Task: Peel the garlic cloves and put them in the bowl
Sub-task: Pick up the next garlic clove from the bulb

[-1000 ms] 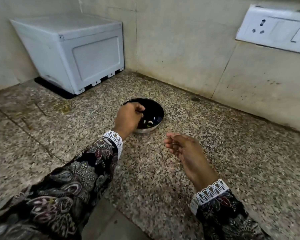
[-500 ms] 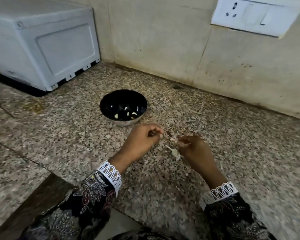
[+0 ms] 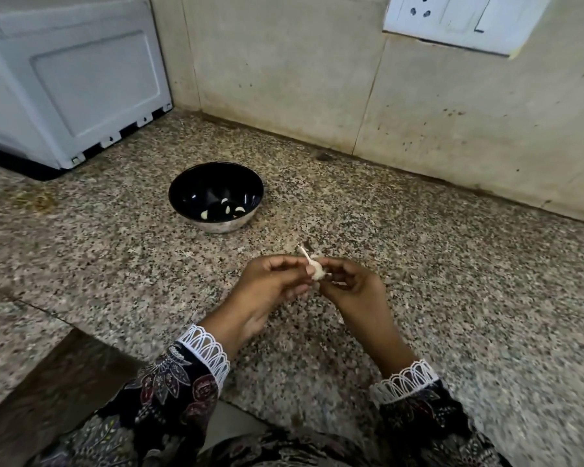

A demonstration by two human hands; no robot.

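Note:
A small dark steel bowl (image 3: 182,187) stands on the speckled granite counter, with several peeled garlic cloves (image 3: 228,208) in its bottom. In front of it, above the counter, my left hand (image 3: 271,281) and my right hand (image 3: 350,285) meet fingertip to fingertip. Between them they pinch one unpeeled garlic clove (image 3: 317,270), pale, with a thin papery stalk sticking up and left. Both hands have fingers closed on it.
A white appliance (image 3: 68,79) sits at the back left against the tiled wall. A white socket and switch plate (image 3: 459,18) is on the wall at the upper right. The counter's front edge drops off at the lower left.
My left hand has left the bowl and come back to meet my right hand. Both hands now hold a garlic clove, raised a little higher between the fingertips.

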